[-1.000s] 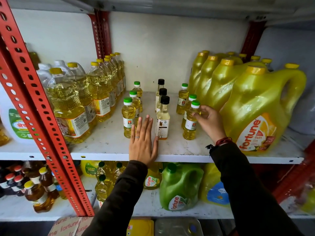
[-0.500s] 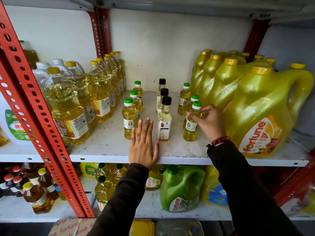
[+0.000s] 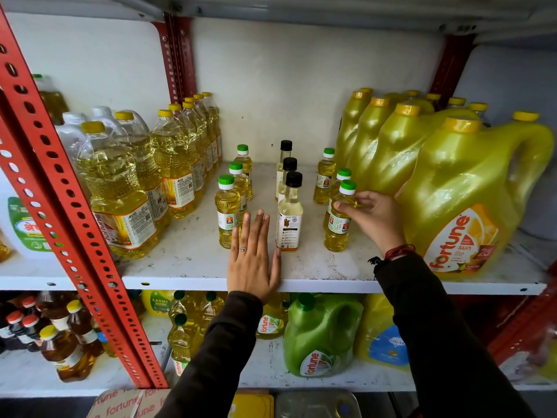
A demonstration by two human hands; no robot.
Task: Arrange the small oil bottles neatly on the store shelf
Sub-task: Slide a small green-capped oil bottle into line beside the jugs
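Note:
Small oil bottles stand in three rows on the white shelf (image 3: 193, 267). The left row has green caps, its front bottle (image 3: 227, 211) nearest me. The middle row has black caps, with the front black-capped bottle (image 3: 289, 215) leading. The right row has green caps. My right hand (image 3: 372, 218) pinches the front right bottle (image 3: 339, 221) at its shoulder with thumb and fingertips. My left hand (image 3: 253, 257) lies flat on the shelf, fingers together, between the left and middle rows, holding nothing.
Large clear oil bottles (image 3: 120, 188) fill the shelf's left side. Big yellow jugs (image 3: 464, 200) crowd the right, close behind my right hand. A red perforated upright (image 3: 60, 212) crosses the left. The lower shelf holds a green jug (image 3: 319, 336) and more bottles.
My right hand has shifted from cupping the front right bottle to pinching it near the neck. The left hand has stayed flat on the shelf.

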